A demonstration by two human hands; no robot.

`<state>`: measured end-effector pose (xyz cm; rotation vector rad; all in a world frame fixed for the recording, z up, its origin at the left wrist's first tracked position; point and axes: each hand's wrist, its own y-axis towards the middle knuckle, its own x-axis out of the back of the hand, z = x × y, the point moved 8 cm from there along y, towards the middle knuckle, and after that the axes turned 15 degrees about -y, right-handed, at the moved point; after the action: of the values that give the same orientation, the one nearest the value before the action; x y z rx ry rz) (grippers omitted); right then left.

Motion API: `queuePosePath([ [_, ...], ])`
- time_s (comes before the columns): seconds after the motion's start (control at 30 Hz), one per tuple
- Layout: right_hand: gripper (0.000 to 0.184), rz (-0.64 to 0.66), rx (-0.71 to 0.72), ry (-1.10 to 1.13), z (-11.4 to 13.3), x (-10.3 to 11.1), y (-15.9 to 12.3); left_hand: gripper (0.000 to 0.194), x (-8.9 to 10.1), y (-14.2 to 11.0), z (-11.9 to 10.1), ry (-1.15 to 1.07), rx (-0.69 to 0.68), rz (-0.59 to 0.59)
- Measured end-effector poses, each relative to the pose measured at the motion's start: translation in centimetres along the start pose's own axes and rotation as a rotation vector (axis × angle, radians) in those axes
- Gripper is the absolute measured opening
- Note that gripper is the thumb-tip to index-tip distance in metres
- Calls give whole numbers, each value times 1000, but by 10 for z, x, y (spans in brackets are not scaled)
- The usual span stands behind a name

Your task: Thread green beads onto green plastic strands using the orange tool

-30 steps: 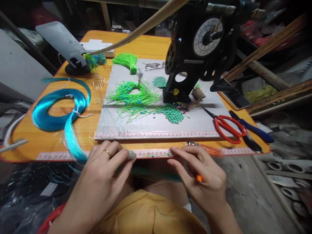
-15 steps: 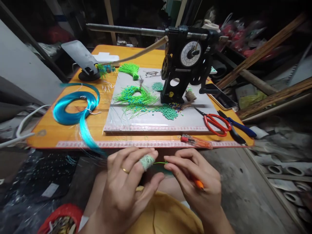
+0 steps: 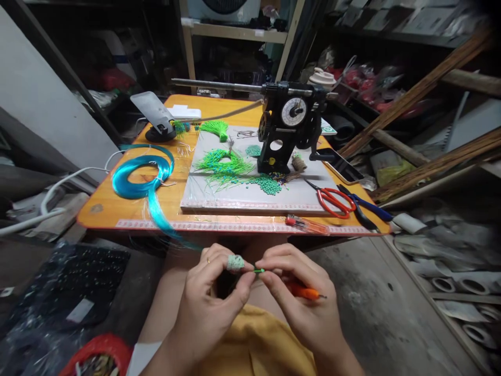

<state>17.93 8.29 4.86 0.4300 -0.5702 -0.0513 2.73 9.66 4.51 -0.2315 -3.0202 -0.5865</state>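
Note:
My left hand (image 3: 213,292), with a ring and a pale green wrap on one finger, is closed in a pinch in front of the table edge. Between its fingertips and those of my right hand (image 3: 297,282) shows a short piece of green cord (image 3: 258,270), with what looks like a small bead or knot at the right end. The right thumb and fingers pinch that end. An orange-handled tool (image 3: 307,292) with a thin metal tip lies across the right palm; its other end is hidden. Blue strands (image 3: 166,224) trail from the tabletop down towards my left hand.
On the table (image 3: 104,209) stands a black hand-cranked machine (image 3: 274,151) with a dial. Green beads (image 3: 270,184), bundles of green cords (image 3: 223,162), a blue coil (image 3: 127,185), red scissors (image 3: 334,202) and blue-handled pliers (image 3: 371,208) lie around it. A red bucket (image 3: 102,344) is at lower left.
My left thumb has closed against its fingers, and the hands are closer together, so less green cord shows between them. The orange tool is more exposed. The camera view has tilted up.

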Motion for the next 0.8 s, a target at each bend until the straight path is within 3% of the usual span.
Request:
queuePosePath([
  [0.1,16,-18,33,-68,5,1,0,9,1,-2,2,-9,42,-7],
  [0.3,19,-19,146,-197,13,0,-1,15,0,0,-5,83,-17,0],
  [0.53,24,52,139,-213,18,-5,-1,14,0,0,-5,133,-67,-6],
  [0.8,16,-64,193,-381,20,-6,-3,19,-5,-1,-13,162,-238,-38],
])
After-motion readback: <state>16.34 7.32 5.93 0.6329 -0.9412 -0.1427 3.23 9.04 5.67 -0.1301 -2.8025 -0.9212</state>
